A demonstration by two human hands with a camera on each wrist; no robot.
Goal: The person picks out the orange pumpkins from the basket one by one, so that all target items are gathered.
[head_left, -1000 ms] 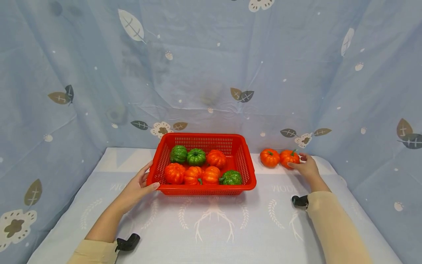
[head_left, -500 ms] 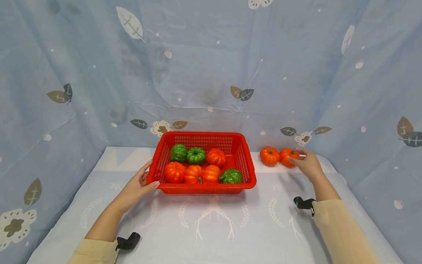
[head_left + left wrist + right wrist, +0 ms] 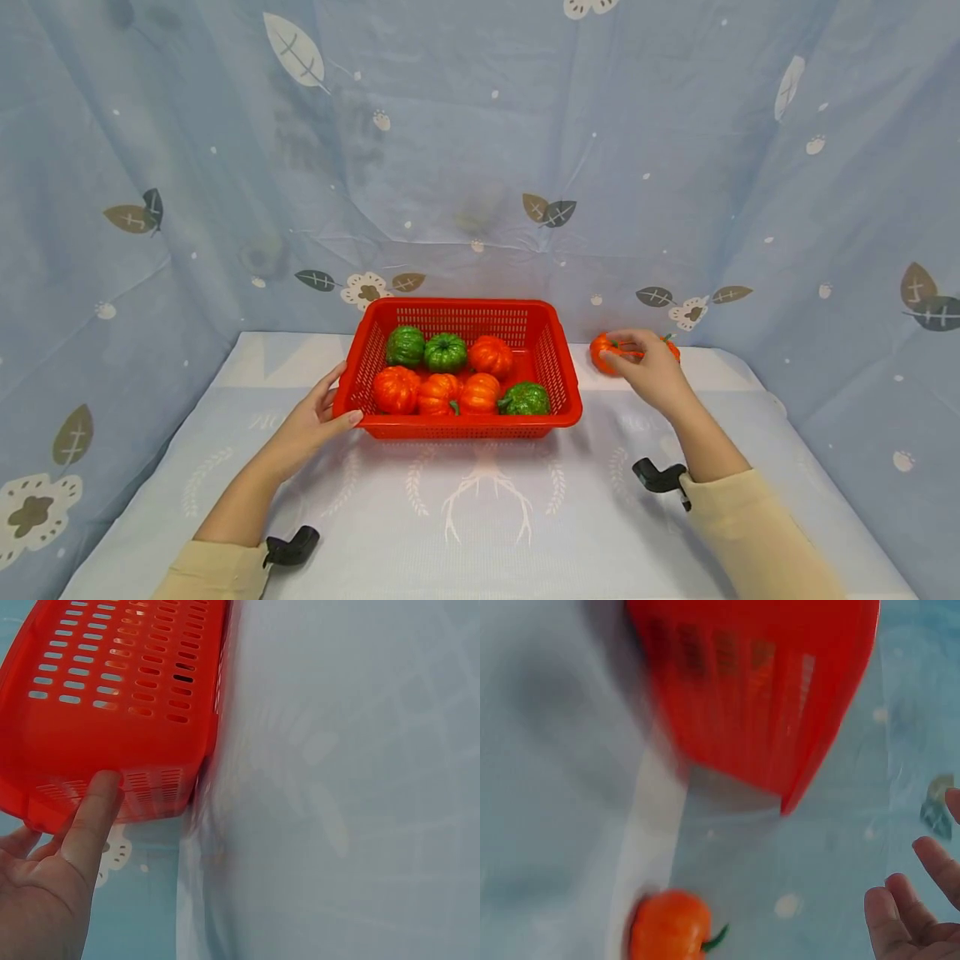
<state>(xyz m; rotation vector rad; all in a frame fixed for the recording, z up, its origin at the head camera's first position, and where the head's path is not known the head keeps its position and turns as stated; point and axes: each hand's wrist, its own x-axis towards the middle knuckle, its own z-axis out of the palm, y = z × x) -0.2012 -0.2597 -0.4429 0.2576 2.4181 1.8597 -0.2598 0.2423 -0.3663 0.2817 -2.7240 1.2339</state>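
Note:
A red plastic basket [image 3: 468, 427] with slotted walls stands at the table's back middle. Several small orange pumpkins [image 3: 396, 390] and green pumpkins [image 3: 446, 353] lie in it. My left hand [image 3: 303, 433] grips the basket's left front corner, thumb on the outer face in the left wrist view. To the basket's right, my right hand [image 3: 651, 373] hovers in front of two more orange pumpkins, fingers apart and holding nothing. The left one [image 3: 602, 353] is partly covered by the fingertips; only a sliver of the right one [image 3: 673, 348] shows behind the hand.
A white patterned cloth covers the table [image 3: 487, 517]. Blue printed curtains [image 3: 480, 150] hang behind and on both sides, close to the table's edges. Black devices [image 3: 292, 547] are strapped at both wrists.
My right hand has drawn away from the right-hand pumpkin beside the basket and moved left, in front of the other one. The left hand and basket have stayed put.

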